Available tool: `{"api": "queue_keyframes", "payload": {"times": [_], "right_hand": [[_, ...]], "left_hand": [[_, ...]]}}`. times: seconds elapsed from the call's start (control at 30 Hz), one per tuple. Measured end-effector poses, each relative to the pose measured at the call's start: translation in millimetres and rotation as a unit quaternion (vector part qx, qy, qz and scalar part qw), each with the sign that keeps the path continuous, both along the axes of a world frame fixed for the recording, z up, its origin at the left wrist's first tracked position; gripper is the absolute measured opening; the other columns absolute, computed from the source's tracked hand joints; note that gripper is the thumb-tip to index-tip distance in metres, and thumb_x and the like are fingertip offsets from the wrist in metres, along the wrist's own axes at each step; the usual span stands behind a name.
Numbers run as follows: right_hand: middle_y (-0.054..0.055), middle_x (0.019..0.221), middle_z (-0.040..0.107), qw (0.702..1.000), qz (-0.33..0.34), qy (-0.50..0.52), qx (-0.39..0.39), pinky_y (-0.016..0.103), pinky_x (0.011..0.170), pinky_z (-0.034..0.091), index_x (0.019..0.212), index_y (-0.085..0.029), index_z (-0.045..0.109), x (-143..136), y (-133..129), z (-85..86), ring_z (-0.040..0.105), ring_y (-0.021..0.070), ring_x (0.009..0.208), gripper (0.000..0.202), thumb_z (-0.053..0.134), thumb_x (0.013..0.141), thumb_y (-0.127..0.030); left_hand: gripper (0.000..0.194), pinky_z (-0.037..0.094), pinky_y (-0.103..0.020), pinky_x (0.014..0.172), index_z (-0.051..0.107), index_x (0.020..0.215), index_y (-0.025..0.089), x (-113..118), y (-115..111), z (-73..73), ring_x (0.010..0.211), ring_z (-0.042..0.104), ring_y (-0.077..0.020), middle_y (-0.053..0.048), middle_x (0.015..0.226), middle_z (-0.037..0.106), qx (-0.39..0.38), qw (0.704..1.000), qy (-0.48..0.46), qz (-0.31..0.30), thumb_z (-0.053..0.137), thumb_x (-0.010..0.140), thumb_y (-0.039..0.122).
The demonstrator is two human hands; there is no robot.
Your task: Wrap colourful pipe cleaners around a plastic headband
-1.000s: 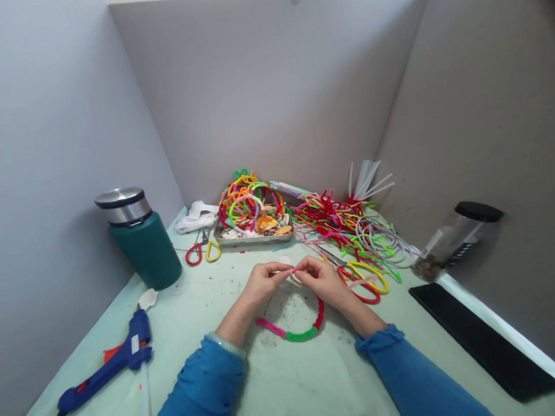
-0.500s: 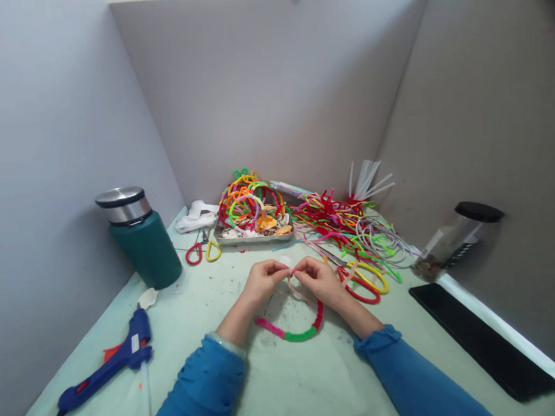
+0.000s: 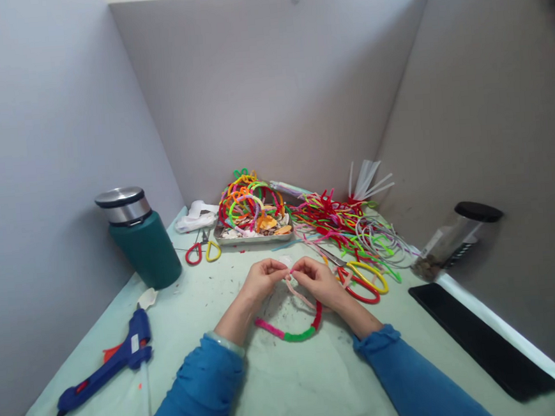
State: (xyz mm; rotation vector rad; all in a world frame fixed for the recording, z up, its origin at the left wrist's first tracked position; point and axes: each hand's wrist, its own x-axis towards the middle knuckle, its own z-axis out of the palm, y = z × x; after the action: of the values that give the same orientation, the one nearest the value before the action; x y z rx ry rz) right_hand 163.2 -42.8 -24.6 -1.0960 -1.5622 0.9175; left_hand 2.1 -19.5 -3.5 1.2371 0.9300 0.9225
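My left hand (image 3: 261,281) and my right hand (image 3: 318,283) meet over the middle of the table, thumbs and fingertips pinched together. Between them is the end of a pale pink pipe cleaner (image 3: 298,295), whose loose length trails down toward my right hand. Below hangs or lies a curved band of wound pipe cleaner (image 3: 298,337) in pink, green and red. Its red end passes under my right hand, so I cannot see where it ends. Large scissors with red and yellow handles (image 3: 370,276) lie just right of my right hand.
Behind stands a metal tray (image 3: 255,239) of bent pipe cleaners and scraps, beside a heap of loose pipe cleaners (image 3: 326,214). At left are smaller scissors (image 3: 194,253), a green flask (image 3: 147,253) and a blue glue gun (image 3: 121,358). A clear jar (image 3: 446,246) and black slab (image 3: 480,339) are at right.
My fingertips have shifted very slightly, and more of the pale pink pipe cleaner shows below them. The coloured band has moved a touch to the left.
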Motion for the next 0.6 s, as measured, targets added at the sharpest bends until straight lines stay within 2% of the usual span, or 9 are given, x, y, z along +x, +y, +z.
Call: {"api": "queue_keyframes", "payload": {"times": [0.1, 0.27, 0.4, 0.5, 0.6], "right_hand": [[-0.001, 0.071, 0.057, 1.000, 0.010, -0.003, 0.007, 0.023, 0.054, 0.037, 0.085, -0.018, 0.058, 0, 0, -0.6, 0.050, 0.0117, 0.061, 0.014, 0.054, 0.081, -0.032], [-0.001, 0.071, 0.058, 1.000, 0.013, -0.006, 0.019, 0.022, 0.053, 0.036, 0.095, -0.019, 0.059, -1, -2, 1.3, 0.049, 0.0111, 0.059, 0.018, 0.052, 0.082, -0.030], [0.000, 0.076, 0.062, 1.000, 0.017, -0.001, 0.018, 0.022, 0.055, 0.038, 0.099, -0.019, 0.059, 0, -2, 4.0, 0.052, 0.0121, 0.062, 0.021, 0.049, 0.081, -0.026], [0.001, 0.079, 0.062, 0.999, 0.024, -0.031, 0.030, 0.023, 0.057, 0.039, 0.100, -0.020, 0.062, 1, -3, 7.0, 0.052, 0.0122, 0.063, 0.024, 0.047, 0.081, -0.024], [0.000, 0.077, 0.062, 0.997, 0.029, -0.057, 0.036, 0.022, 0.056, 0.037, 0.096, -0.020, 0.063, 2, -4, 9.2, 0.050, 0.0112, 0.060, 0.023, 0.045, 0.081, -0.021]], "left_hand": [[0.039, 0.023, -0.017, 0.040, 0.054, 0.079, 0.014, 1, -1, 1.3, 0.038, 0.040, -0.0034, 0.002, 0.058, 0.060, 0.003, 1.000, -0.010, 0.017, 0.076, 0.056, 0.035], [0.035, 0.033, -0.018, 0.047, 0.053, 0.076, 0.014, 1, -1, 3.4, 0.047, 0.050, -0.0067, 0.001, 0.059, 0.060, 0.023, 0.998, -0.047, -0.022, 0.076, 0.058, 0.033], [0.038, 0.040, -0.020, 0.056, 0.051, 0.081, 0.015, 1, 1, -2.5, 0.059, 0.058, -0.0099, -0.001, 0.070, 0.063, 0.045, 0.997, -0.058, -0.039, 0.076, 0.059, 0.031], [0.042, 0.042, -0.022, 0.061, 0.048, 0.085, 0.016, 1, 4, -8.9, 0.064, 0.059, -0.0112, 0.000, 0.072, 0.062, 0.059, 0.996, -0.056, -0.041, 0.077, 0.059, 0.030], [0.044, 0.041, -0.021, 0.059, 0.046, 0.091, 0.016, 1, 5, -11.4, 0.059, 0.057, -0.0093, 0.001, 0.072, 0.060, 0.059, 0.996, -0.047, -0.048, 0.075, 0.061, 0.031]]}}
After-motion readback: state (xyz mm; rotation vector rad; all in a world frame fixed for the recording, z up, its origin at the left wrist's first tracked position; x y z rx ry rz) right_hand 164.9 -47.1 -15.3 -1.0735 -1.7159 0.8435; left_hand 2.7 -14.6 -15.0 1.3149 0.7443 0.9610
